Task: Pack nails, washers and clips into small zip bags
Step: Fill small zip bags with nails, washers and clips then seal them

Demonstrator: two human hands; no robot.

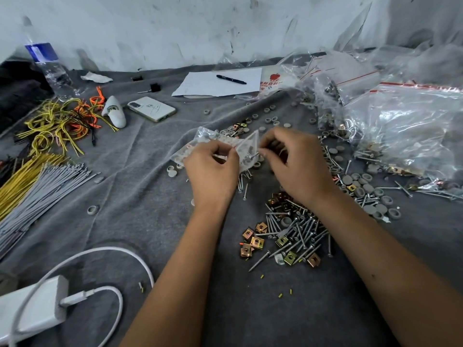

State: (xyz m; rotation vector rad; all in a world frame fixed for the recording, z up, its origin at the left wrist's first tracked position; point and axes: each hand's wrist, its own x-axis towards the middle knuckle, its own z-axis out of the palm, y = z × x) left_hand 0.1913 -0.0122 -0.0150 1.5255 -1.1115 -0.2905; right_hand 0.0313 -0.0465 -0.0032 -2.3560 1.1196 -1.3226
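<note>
Left hand [211,169]: fingers curled, thumb and forefinger pinching the mouth edge of a small clear plastic zip bag with a red seal line [223,146], raised just above the grey cloth work surface [140,186]. Right hand [295,164]: fingers curled, pinching a silver nail [253,156] whose tip sits at the bag's open mouth. Bag is crumpled, lying sideways between the hands; a few grey round washers [208,137] show through its far end. Loose silver nails and brass-coloured square clips [288,236] are heaped below the right wrist. More grey washers [368,194] are scattered to the right.
</note>
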